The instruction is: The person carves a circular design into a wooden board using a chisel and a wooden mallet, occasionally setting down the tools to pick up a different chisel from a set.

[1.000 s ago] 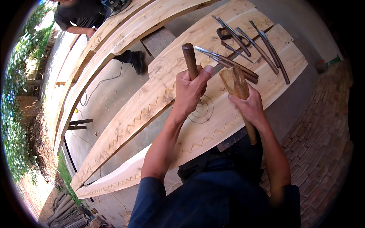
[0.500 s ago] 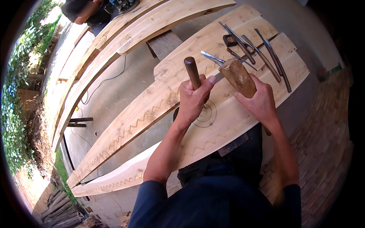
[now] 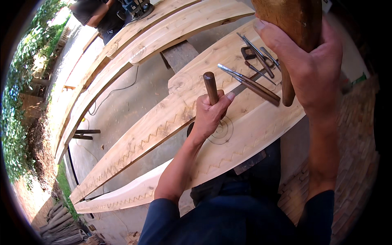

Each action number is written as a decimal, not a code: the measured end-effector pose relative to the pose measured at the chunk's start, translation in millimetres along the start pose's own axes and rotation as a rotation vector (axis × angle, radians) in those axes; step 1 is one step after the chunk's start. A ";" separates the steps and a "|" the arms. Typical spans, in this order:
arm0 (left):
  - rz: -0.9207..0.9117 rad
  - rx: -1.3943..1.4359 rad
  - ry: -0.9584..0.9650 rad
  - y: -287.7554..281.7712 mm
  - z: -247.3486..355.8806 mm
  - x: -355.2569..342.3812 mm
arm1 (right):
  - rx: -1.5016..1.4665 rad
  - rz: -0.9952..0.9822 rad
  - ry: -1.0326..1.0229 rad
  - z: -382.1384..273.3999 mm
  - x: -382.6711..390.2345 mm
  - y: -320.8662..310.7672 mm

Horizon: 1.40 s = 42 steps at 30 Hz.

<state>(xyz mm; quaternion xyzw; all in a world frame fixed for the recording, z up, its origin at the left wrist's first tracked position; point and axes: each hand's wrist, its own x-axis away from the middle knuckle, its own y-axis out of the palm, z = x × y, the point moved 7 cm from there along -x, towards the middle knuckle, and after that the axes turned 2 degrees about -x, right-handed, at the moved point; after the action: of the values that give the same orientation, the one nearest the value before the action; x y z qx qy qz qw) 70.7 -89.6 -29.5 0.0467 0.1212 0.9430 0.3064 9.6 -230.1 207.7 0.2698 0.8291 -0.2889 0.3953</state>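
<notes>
Head view, left to right. Far left: greenery (image 3: 22, 122), log stack (image 3: 61, 224) below it. Next, a pair of long curved planks (image 3: 179, 29); behind them a co-worker (image 3: 92, 16) in a dark top, beside a blue power tool (image 3: 136, 9).

Centre: two pointed boards, rear board (image 3: 143, 136) and front board (image 3: 253, 136), both marked with zigzag lines. Your left hand (image 3: 208, 116) is at the ringed motif (image 3: 221, 132) on the front board, fingers clamped around a dark wooden tool handle (image 3: 210, 87). Handle points up out of your fist; working end hidden beneath, so contact with the wood can't be told. Little shift here over the last second.

Right of centre: two wood-handled chisels (image 3: 250, 84) lie close together across the gap between the boards; more tools beyond.

Right: the main change. Your right hand (image 3: 308, 69), fingers wrapped around the wooden mallet (image 3: 292, 22), has gone from low beside your left fist to high, near the lens; mallet head cropped by the top edge. It now screens the rightmost tools. My reading: mallet well clear of the handle, so no blow landing at this instant, and the tool held steady.
</notes>
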 end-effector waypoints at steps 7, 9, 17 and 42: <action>0.060 -0.078 -0.031 -4.4 5.4 10.6 | 0.504 -0.531 -0.244 4.0 36.4 41.5; 0.035 -0.070 -0.054 -1.7 2.3 10.2 | 0.506 -0.540 -0.244 1.9 34.3 39.2; 0.076 -0.144 -0.035 3.0 0.7 8.5 | 0.564 -0.567 -0.245 1.4 35.3 24.6; 0.050 -0.161 0.044 12.5 3.7 9.6 | 0.418 -0.375 -0.170 -11.5 2.5 -9.5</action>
<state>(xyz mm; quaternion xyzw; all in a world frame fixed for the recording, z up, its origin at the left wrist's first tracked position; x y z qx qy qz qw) 56.5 -93.1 -22.6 0.0041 0.0505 0.9579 0.2826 -4.0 -228.1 214.2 0.1621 0.7511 -0.5430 0.3388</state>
